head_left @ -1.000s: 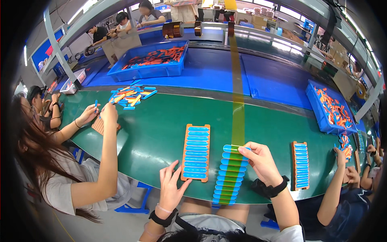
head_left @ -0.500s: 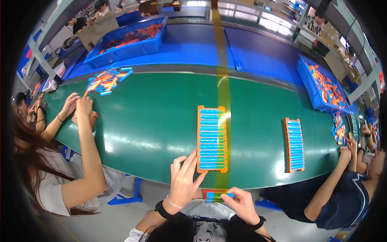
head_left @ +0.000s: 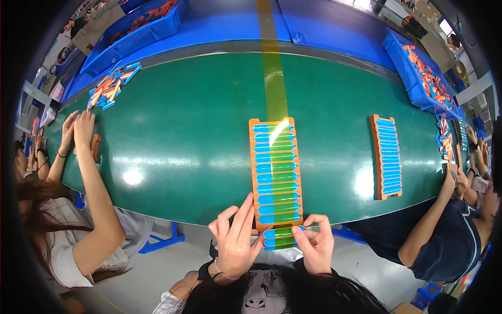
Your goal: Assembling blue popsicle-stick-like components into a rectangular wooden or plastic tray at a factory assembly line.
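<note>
Taping seems underway: left hand (head_left: 236, 245), seven o'clock, unclenched against orange tray (head_left: 253, 163); right hand (head_left: 317, 246), five o'clock, pinching blue slats (head_left: 269, 234) — next likely calls for aligning amber tape (head_left: 274, 86)

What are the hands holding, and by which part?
The right hand pinches the nearest taped blue strips by their right ends; the left hand touches the orange tray at its left edge.

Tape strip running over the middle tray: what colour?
Translucent amber-yellow tape; shows best in the head view.
</note>
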Motion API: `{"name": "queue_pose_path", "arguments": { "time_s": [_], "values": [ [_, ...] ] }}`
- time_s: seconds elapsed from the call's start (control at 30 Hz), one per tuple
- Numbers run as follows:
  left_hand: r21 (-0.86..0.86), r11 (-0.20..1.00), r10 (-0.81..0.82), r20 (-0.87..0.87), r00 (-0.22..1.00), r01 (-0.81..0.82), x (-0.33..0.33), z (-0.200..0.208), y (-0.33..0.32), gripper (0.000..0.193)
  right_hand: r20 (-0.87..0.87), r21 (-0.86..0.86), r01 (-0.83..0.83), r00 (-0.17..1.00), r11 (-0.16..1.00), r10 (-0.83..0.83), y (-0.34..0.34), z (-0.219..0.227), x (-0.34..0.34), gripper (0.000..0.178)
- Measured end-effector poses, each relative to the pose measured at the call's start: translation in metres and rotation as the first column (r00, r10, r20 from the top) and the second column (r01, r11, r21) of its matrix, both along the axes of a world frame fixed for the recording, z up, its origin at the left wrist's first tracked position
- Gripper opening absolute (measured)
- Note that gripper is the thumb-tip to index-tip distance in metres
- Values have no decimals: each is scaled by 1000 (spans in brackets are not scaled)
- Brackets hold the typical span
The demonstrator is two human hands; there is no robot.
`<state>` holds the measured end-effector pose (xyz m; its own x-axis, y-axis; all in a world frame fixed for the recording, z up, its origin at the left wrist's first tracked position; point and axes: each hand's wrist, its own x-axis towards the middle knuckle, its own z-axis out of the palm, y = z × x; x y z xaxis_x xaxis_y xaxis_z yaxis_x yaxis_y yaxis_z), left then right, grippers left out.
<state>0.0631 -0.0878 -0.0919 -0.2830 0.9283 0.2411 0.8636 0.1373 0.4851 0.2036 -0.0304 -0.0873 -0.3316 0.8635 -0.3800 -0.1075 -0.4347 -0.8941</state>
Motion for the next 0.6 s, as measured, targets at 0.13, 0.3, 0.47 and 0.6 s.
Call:
{"name": "queue_pose_path", "arguments": {
  "time_s": [0.13,0.3,0.47,0.6],
  "values": [
    [2,1000,-13,-57,998,13,-4,-1,2,64,22,39,-12,1000,999,11,1,-5,-2,24],
    [157,981,-119,-5,993,118,-21,-7,2,50,81,27,-11,997,1000,9,3,-7,-4,24],
    [243,867,-375,-261,890,436,-45,-11,6,29,84,28,-1,996,1000,-2,4,-6,-5,25],
    [216,762,-508,-385,770,611,-54,-9,11,15,96,39,7,995,999,-11,4,-7,-5,25]
  ]
}}
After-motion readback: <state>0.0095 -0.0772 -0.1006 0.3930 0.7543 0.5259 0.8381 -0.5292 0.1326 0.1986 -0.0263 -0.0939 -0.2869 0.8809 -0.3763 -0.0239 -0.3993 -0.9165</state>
